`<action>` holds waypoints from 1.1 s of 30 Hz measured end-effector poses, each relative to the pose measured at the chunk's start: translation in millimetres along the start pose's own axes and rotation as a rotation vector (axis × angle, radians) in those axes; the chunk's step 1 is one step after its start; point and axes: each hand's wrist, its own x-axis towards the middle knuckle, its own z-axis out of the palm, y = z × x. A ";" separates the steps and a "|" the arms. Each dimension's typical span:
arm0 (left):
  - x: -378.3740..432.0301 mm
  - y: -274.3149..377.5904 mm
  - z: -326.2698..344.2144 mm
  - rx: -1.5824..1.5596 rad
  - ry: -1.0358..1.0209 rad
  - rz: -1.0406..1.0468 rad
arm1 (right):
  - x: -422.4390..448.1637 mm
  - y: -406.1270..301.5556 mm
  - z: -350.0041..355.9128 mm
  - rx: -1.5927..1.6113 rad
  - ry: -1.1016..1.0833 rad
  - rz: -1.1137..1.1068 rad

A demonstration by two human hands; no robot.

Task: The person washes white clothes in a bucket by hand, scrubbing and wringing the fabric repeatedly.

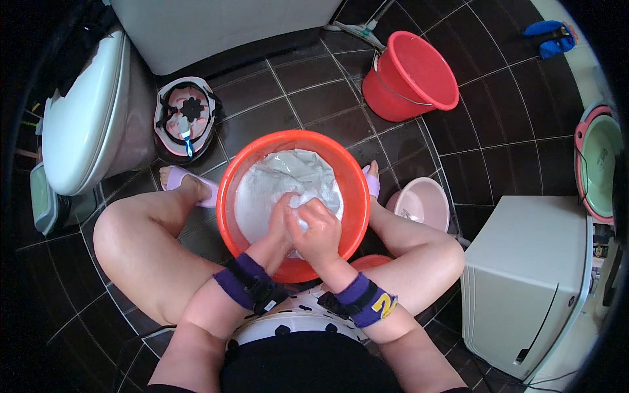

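Observation:
An orange-red plastic basin (227, 196) stands on the tiled floor between my knees. In it lies a pale cloth (300, 164) in white, sudsy water. Over the basin's middle my left hand (281, 221) and my right hand (317, 231) are pressed together, gripping a bunched, foamy part of the white cloth between them. The fingers of my right hand are curled around it. My left hand's fingers are partly hidden by foam and cloth. Both wrists wear purple bands with black straps.
A red bucket (376, 96) stands at the upper right, a pink basin (435, 196) beyond my right foot. Left are a white toilet (81, 118) and an upturned helmet (159, 125) with a brush (186, 137) in it. A white cabinet (530, 245) stands at right.

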 end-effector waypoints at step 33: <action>-4.4 14.5 4.0 -0.036 -0.089 -0.184 | -2.9 3.0 -22.1 0.054 -0.173 0.034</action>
